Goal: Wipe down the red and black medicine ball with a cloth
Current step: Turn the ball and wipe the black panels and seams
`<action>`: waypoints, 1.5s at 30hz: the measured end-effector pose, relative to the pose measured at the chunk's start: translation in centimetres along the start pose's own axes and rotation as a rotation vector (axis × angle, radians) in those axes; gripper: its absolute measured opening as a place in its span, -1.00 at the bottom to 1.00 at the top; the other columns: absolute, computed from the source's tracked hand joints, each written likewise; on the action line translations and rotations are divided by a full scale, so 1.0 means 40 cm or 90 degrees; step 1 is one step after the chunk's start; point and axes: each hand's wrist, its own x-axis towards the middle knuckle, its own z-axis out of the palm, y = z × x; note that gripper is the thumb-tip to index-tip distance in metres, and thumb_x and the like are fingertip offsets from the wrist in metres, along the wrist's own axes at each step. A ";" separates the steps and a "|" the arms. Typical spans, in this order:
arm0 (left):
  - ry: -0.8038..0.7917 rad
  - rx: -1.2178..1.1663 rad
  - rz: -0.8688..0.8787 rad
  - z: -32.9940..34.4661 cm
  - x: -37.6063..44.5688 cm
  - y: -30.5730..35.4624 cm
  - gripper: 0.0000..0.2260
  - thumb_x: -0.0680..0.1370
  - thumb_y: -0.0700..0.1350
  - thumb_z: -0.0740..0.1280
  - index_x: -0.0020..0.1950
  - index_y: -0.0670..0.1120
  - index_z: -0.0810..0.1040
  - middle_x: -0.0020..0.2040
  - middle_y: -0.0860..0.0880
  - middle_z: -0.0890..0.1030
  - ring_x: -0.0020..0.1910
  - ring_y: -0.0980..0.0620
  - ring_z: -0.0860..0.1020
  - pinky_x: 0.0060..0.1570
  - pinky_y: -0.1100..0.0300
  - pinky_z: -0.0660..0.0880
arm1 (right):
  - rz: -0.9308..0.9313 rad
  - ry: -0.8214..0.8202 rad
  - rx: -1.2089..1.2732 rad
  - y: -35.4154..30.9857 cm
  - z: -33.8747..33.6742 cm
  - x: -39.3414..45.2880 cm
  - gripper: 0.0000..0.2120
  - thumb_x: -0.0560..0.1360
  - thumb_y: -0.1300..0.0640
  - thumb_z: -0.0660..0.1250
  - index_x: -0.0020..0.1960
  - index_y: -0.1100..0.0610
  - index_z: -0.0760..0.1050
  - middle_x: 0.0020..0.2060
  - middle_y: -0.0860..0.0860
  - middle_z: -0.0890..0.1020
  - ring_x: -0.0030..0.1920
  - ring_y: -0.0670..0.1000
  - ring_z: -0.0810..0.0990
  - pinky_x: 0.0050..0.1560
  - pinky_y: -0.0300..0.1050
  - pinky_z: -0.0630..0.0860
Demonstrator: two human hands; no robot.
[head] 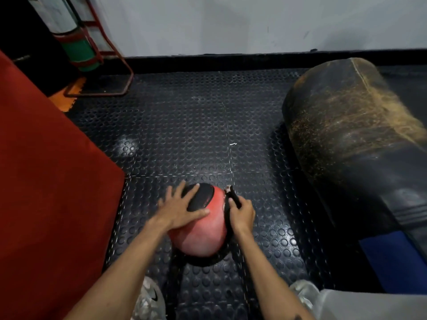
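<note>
Medicine ball (pixel 203 229) sat on the floor between both hands: left hand (pixel 179 210) flat on top, fingers released, right hand (pixel 241 214) clenching the dark cloth (pixel 233 198) against its right side.

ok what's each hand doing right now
Left hand: open, fingers spread flat on the round red and black medicine ball.
Right hand: closed around a dark cloth against the ball's side.

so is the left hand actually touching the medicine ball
Touching. The head view shows the left hand lying flat on top of the medicine ball, fingers spread over its black patch and thumb on the red.
</note>
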 end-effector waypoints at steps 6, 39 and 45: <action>0.018 -0.259 -0.003 0.070 -0.015 -0.021 0.06 0.19 0.53 0.36 0.56 0.34 -0.08 0.61 0.01 -0.17 0.57 -0.23 -0.10 0.51 -0.16 -0.02 | -0.214 0.053 -0.038 -0.007 0.027 -0.138 -0.79 0.51 0.19 0.39 0.12 0.15 0.64 -0.13 0.03 0.54 -0.08 0.06 0.54 0.00 -0.13 0.43; 0.017 -0.189 0.050 0.107 -0.062 -0.013 0.05 0.23 0.41 0.49 0.53 0.39 -0.12 0.58 0.09 -0.19 0.55 -0.18 -0.14 0.46 -0.31 0.11 | -0.041 -0.086 -0.114 -0.122 0.048 0.031 -0.75 0.50 0.07 0.35 0.11 0.13 0.66 0.00 0.23 0.69 0.09 0.23 0.63 0.02 -0.01 0.55; 0.029 -0.248 0.015 0.093 -0.045 -0.059 0.10 0.11 0.51 0.42 0.53 0.38 -0.07 0.58 0.07 -0.11 0.55 -0.24 0.00 0.49 -0.21 0.11 | -0.174 -0.009 -0.109 -0.050 0.023 -0.136 -0.76 0.53 0.19 0.34 0.17 0.13 0.64 -0.10 0.16 0.60 -0.03 0.11 0.56 0.01 -0.09 0.44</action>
